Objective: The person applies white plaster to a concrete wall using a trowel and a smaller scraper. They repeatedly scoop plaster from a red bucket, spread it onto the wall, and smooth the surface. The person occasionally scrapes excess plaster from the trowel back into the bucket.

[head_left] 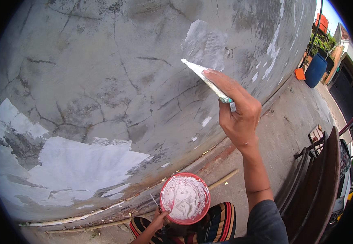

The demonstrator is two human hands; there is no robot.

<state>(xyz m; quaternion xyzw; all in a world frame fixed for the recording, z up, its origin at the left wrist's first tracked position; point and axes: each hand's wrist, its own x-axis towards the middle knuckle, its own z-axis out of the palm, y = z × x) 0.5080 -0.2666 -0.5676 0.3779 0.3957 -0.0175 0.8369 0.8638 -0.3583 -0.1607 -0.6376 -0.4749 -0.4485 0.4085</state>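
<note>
our right hand (238, 110) grips a putty scraper (206, 80) against the cracked wall (103, 81); our left hand (159, 219) clasps the red putty bowl (184, 198).

1. A blue barrel (315, 70) is seen far right, standing near the foot of the cracked wall (103, 81).
2. An orange container (300, 74) is set just beside the barrel.
3. A wooden bench (321, 179) is placed opposite the wall.
4. A bamboo stick (223, 179) is laid near the wall's base.

Matt cracked cement wall (103, 81) ahead of right hand (237, 110); wet white putty in red plastic bowl (185, 198) by left hand (159, 221).
</note>
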